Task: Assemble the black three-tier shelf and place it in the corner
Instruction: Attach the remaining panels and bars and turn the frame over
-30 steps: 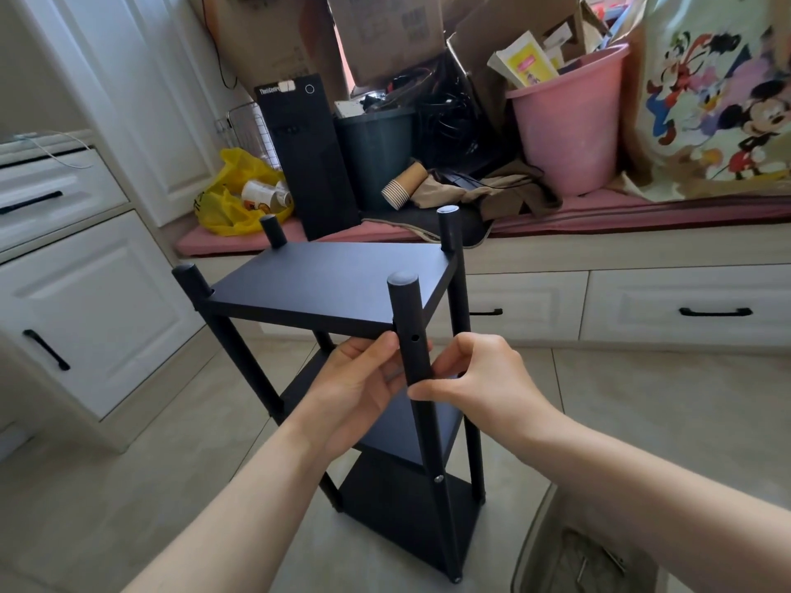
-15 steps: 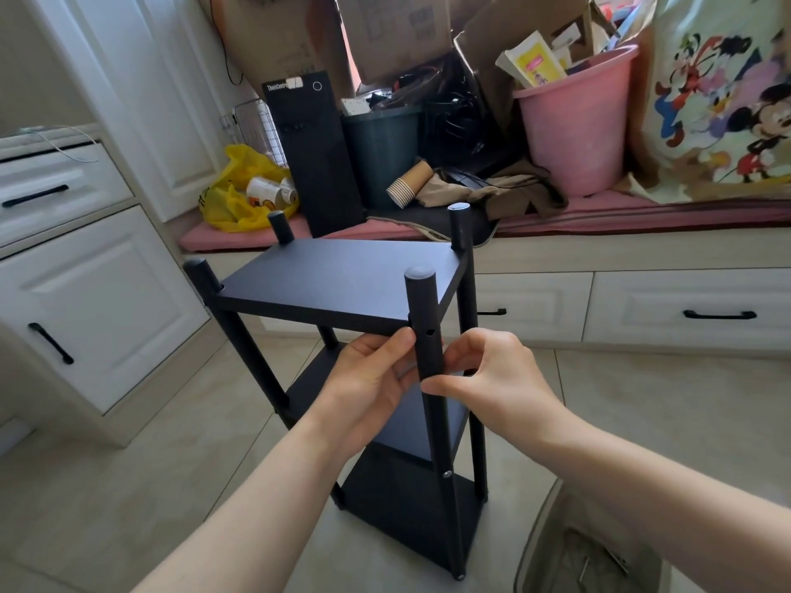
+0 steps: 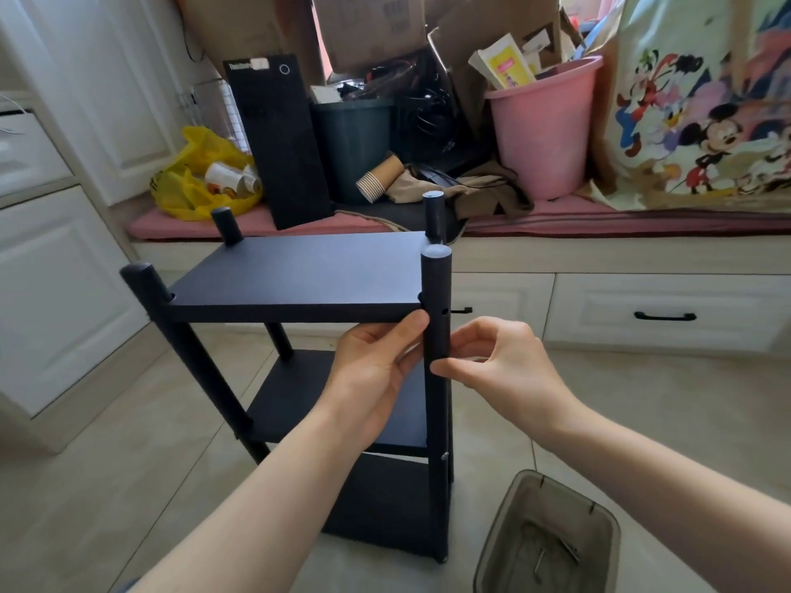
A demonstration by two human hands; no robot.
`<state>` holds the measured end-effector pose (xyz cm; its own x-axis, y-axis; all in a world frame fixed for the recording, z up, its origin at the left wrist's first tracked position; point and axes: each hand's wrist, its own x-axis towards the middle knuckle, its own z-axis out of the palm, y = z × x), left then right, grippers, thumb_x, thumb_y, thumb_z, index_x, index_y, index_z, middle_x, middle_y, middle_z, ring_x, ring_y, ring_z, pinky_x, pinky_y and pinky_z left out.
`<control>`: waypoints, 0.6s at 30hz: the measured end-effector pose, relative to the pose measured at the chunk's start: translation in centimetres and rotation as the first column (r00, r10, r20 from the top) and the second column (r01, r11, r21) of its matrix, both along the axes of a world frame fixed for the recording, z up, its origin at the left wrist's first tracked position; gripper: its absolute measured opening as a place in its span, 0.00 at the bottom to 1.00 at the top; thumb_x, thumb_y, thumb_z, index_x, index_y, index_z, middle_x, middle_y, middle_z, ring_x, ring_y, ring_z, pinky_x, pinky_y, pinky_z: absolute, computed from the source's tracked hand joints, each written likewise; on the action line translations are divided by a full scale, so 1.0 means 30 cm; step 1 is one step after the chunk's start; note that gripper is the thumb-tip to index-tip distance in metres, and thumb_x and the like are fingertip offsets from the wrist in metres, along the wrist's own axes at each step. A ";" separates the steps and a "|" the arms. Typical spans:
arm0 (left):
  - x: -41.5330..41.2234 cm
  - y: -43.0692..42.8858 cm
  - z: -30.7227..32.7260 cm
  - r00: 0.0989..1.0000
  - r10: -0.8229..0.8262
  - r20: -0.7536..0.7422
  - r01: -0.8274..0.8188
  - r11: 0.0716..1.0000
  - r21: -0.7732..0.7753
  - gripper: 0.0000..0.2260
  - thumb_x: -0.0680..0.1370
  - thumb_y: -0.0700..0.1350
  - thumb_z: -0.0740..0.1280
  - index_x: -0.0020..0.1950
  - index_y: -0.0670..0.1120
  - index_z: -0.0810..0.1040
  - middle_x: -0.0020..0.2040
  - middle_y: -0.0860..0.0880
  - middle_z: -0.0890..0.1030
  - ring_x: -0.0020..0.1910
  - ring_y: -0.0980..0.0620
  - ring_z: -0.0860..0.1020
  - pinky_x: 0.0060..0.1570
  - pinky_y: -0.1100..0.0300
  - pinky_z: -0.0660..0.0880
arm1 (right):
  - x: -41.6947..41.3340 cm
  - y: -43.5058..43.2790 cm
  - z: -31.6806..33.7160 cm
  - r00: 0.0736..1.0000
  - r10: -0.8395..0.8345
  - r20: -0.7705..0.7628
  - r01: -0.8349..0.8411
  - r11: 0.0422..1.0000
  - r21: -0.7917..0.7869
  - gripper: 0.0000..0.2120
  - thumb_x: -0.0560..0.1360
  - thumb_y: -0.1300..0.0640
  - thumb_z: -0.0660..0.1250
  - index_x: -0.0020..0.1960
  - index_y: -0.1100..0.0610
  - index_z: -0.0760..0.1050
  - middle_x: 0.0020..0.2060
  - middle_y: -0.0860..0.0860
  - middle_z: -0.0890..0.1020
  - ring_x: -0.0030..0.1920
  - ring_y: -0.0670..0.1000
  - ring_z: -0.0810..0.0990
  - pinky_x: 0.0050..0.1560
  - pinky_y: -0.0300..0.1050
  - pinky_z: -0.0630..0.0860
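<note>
Now I am gripping the near right post [image 3: 435,293] of the floor-standing black shelf [image 3: 299,276] with my left hand [image 3: 372,370], fingertips partly hiding behind that post; my right hand [image 3: 501,365] is pinching it from the right; a grey bin [image 3: 509,528] right of the post's foot is running off frame

Left hand [image 3: 376,372] and right hand [image 3: 507,370] on the front post [image 3: 435,288] of the black shelf [image 3: 299,276]
</note>
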<state>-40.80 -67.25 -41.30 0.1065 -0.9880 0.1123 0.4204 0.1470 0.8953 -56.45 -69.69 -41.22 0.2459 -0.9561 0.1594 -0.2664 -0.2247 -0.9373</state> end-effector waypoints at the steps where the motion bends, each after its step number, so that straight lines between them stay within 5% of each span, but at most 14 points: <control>1: -0.002 0.000 -0.002 1.000 -0.004 0.005 0.004 1.000 -0.003 0.15 0.71 0.45 0.74 0.55 0.41 0.85 0.57 0.39 0.85 0.58 0.43 0.83 0.58 0.54 0.80 | -0.010 -0.002 -0.003 1.000 0.014 0.014 -0.014 1.000 0.014 0.09 0.68 0.60 0.79 0.45 0.54 0.82 0.39 0.47 0.86 0.42 0.42 0.85 0.44 0.37 0.79; 5: -0.009 0.001 -0.006 0.999 -0.030 0.027 0.030 1.000 -0.003 0.23 0.70 0.46 0.75 0.62 0.37 0.81 0.59 0.39 0.84 0.60 0.42 0.83 0.60 0.52 0.79 | -0.042 -0.008 -0.015 0.997 0.066 0.030 -0.067 0.996 0.051 0.09 0.69 0.59 0.79 0.46 0.52 0.81 0.41 0.46 0.86 0.43 0.45 0.85 0.47 0.42 0.81; 9: -0.007 0.008 -0.002 0.999 -0.036 0.021 0.036 0.999 0.004 0.20 0.69 0.45 0.75 0.58 0.39 0.83 0.58 0.40 0.85 0.59 0.43 0.83 0.59 0.53 0.80 | -0.055 -0.016 -0.025 0.994 0.113 0.006 -0.113 0.992 0.047 0.07 0.70 0.54 0.77 0.47 0.51 0.81 0.42 0.45 0.86 0.44 0.46 0.85 0.47 0.46 0.83; 11: -0.008 0.012 -0.002 0.999 -0.052 0.000 0.052 0.999 0.001 0.14 0.70 0.44 0.74 0.54 0.43 0.86 0.57 0.41 0.85 0.58 0.44 0.83 0.57 0.55 0.80 | -0.066 -0.037 -0.043 0.982 0.150 -0.115 -0.142 0.987 0.073 0.10 0.72 0.46 0.75 0.46 0.51 0.81 0.41 0.47 0.86 0.44 0.46 0.85 0.46 0.47 0.83; 14: -0.011 0.016 -0.001 0.998 -0.066 -0.012 0.066 0.998 -0.012 0.11 0.72 0.42 0.73 0.53 0.42 0.86 0.56 0.41 0.85 0.59 0.44 0.83 0.58 0.56 0.79 | -0.090 -0.062 -0.115 0.881 0.333 -0.335 -0.230 0.922 0.311 0.19 0.75 0.38 0.67 0.48 0.54 0.80 0.43 0.47 0.87 0.44 0.44 0.85 0.48 0.47 0.83; 18: -0.006 0.017 0.000 0.997 -0.081 -0.008 0.081 0.997 -0.013 0.13 0.73 0.42 0.73 0.56 0.41 0.85 0.58 0.41 0.85 0.60 0.44 0.82 0.61 0.54 0.78 | -0.120 -0.073 -0.325 0.725 0.456 -0.516 -0.180 0.849 0.498 0.15 0.77 0.42 0.67 0.49 0.54 0.80 0.42 0.46 0.86 0.45 0.45 0.85 0.48 0.43 0.83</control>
